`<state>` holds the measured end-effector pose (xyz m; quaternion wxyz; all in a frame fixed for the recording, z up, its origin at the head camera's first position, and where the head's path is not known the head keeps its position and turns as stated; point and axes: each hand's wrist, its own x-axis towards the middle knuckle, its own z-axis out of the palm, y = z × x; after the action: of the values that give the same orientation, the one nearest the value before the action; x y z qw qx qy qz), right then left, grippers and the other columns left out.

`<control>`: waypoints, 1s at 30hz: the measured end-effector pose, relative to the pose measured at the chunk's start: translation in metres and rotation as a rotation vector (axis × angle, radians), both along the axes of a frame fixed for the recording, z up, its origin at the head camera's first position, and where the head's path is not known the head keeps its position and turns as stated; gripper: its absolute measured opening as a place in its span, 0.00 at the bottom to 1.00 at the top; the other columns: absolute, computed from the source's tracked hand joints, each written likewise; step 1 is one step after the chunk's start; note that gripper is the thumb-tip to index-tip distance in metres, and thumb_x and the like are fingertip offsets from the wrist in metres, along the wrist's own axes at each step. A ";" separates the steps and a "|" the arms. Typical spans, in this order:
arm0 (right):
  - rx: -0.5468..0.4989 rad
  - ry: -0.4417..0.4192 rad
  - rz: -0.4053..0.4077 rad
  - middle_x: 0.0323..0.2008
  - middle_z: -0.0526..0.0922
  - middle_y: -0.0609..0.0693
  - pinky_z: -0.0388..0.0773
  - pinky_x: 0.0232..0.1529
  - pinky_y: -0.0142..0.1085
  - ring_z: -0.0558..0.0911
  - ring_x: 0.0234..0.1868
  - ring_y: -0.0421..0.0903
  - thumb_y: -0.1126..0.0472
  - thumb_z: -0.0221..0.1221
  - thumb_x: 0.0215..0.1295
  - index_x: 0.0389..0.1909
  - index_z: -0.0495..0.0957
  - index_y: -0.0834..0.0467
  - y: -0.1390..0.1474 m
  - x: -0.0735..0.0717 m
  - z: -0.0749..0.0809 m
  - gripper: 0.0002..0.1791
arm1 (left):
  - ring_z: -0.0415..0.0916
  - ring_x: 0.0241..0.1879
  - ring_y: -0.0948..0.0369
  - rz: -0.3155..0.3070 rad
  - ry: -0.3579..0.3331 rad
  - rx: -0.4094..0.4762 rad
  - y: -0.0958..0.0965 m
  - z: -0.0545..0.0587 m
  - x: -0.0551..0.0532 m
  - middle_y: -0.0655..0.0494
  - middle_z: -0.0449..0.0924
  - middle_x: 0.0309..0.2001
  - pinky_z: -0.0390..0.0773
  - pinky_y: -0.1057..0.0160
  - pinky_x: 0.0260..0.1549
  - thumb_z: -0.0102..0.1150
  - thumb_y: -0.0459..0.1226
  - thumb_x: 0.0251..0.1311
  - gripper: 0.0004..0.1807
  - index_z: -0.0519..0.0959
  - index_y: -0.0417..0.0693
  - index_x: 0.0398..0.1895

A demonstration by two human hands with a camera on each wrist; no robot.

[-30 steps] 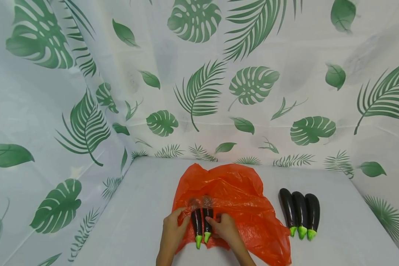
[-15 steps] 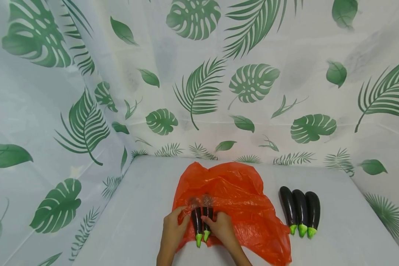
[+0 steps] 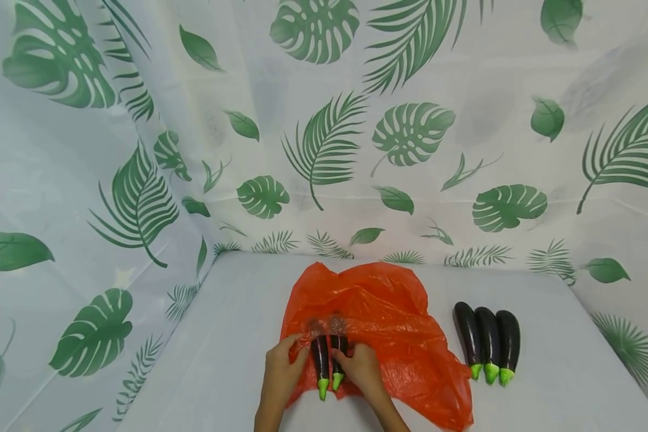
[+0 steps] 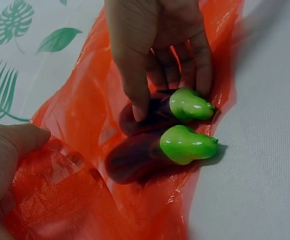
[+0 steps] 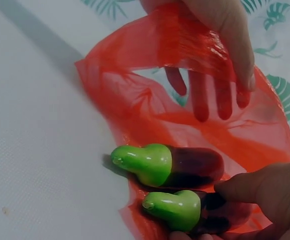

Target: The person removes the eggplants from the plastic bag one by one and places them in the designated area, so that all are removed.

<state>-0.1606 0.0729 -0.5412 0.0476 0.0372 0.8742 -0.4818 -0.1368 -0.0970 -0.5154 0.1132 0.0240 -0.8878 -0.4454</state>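
Two dark purple eggplants with green caps, a left one (image 3: 320,360) and a right one (image 3: 338,379), lie side by side at the mouth of a red plastic bag (image 3: 378,288). Their far ends show dimly through the film; the green caps stick out toward me. My left hand (image 3: 281,369) holds the bag's edge, its thumb outside and its fingers under the film, as the right wrist view shows. With the thumb on top and the fingers along the far side, my right hand (image 4: 159,45) grips the right eggplant.
Three more eggplants (image 3: 487,342) lie in a row on the white table (image 3: 237,312), right of the bag. A white leaf-print cloth (image 3: 324,228) stands as walls behind and at the sides. The bag's loose right part spreads toward the table's front.
My right hand has shifted slightly left on the right eggplant, and that eggplant has moved a little with it. My left hand and the bag have stayed nearly still.
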 end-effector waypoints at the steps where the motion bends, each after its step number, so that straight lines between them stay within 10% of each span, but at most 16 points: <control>1: -0.010 -0.004 0.003 0.17 0.76 0.49 0.70 0.14 0.29 0.73 0.14 0.39 0.55 0.66 0.59 0.32 0.79 0.67 0.001 0.000 0.000 0.16 | 0.82 0.46 0.57 -0.001 -0.002 -0.001 0.000 0.000 0.000 0.54 0.86 0.42 0.81 0.52 0.49 0.63 0.35 0.60 0.11 0.83 0.47 0.45; 30: -0.328 -0.221 0.055 0.33 0.77 0.57 0.84 0.25 0.40 0.79 0.27 0.43 0.55 0.67 0.59 0.54 0.69 0.77 0.026 0.011 0.011 0.33 | 0.82 0.46 0.57 -0.003 0.004 -0.004 0.004 0.001 0.002 0.55 0.86 0.42 0.80 0.51 0.49 0.63 0.35 0.60 0.10 0.83 0.48 0.45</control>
<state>-0.1498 0.0987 -0.5301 0.1618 0.0575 0.7742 -0.6092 -0.1351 -0.0935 -0.5140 0.1145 0.0216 -0.8885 -0.4438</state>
